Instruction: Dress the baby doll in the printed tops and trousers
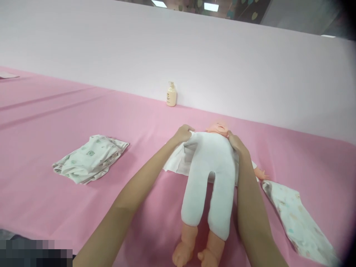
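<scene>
- Baby doll (213, 159) with a white cloth body, lying face up on a pink table cover (133, 115), right of centre; its head is at the far end, its bare feet near.
- White garment (178, 159), spread under the doll's upper body, with a flap out to the left; at the right, a doll's arm (261, 173) reaches past its edge.
- Left hand (184, 132), beside the doll's far left side, appears to pinch the garment's edge. Right hand (236, 142) is curled close under the doll's chin — whether it grips cloth, I cannot tell.
- Handling, as I judge it: draw the cloth gently and evenly, smooth it beneath the back, and keep fabric and fingers off the face.
- Patterned cloths: one folded at left (87, 159), another at near right (300, 222).
- Pump bottle (171, 95), cream-coloured, upright by the far wall — the one container visible, its contents hidden.
</scene>
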Demonstrator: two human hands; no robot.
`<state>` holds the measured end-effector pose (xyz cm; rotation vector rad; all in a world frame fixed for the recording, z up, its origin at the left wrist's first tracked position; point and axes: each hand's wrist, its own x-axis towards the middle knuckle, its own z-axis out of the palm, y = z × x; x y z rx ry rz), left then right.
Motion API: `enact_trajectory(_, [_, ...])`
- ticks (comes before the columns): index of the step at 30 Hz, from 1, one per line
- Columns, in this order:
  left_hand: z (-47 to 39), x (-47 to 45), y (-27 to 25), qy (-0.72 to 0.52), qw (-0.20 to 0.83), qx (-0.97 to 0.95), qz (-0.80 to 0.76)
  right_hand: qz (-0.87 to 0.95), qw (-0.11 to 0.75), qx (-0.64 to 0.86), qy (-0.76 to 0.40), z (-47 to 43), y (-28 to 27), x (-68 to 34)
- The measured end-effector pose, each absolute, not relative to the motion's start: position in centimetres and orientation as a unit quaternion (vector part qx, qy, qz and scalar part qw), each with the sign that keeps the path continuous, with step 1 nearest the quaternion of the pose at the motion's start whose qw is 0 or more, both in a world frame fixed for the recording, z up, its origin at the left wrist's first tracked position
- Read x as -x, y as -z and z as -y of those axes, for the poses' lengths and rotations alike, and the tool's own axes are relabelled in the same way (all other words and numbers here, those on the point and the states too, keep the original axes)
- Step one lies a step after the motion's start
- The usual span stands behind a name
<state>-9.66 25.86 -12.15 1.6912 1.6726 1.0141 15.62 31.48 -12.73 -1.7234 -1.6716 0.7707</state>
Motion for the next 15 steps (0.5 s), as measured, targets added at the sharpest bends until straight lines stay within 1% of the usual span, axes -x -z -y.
enact_trajectory(4, [-26.8,8.1,14.0,-0.425,0.282,-0.595,-0.621,0.652,0.241,0.645,-0.316,-31.4,11.8,-14.6])
enact_trajectory(6, [-26.7,8.0,13.9,-0.406,0.247,-0.607,-0.637,0.660,0.194,0.645,-0.333,-31.5,11.4,-14.7])
enact_trajectory(8, [-26.2,8.2,13.1,-0.339,0.174,-0.628,-0.678,0.667,0.159,0.643,-0.340,-31.5,11.2,-14.8])
enact_trajectory(10, [-25.4,8.8,12.0,-0.232,0.101,-0.641,-0.725,0.679,0.141,0.636,-0.339,-31.4,10.9,-14.8])
enact_trajectory(11, [-25.1,9.1,11.5,-0.180,0.083,-0.643,-0.740,0.684,0.135,0.633,-0.337,-31.3,10.8,-14.8])
enact_trajectory(13, [-24.6,9.8,10.9,-0.112,0.086,-0.650,-0.747,0.692,0.123,0.633,-0.325,-31.2,10.6,-14.8])
enact_trajectory(15, [-24.7,10.3,10.9,-0.109,0.098,-0.661,-0.736,0.706,0.115,0.627,-0.308,-31.3,10.6,-14.9])
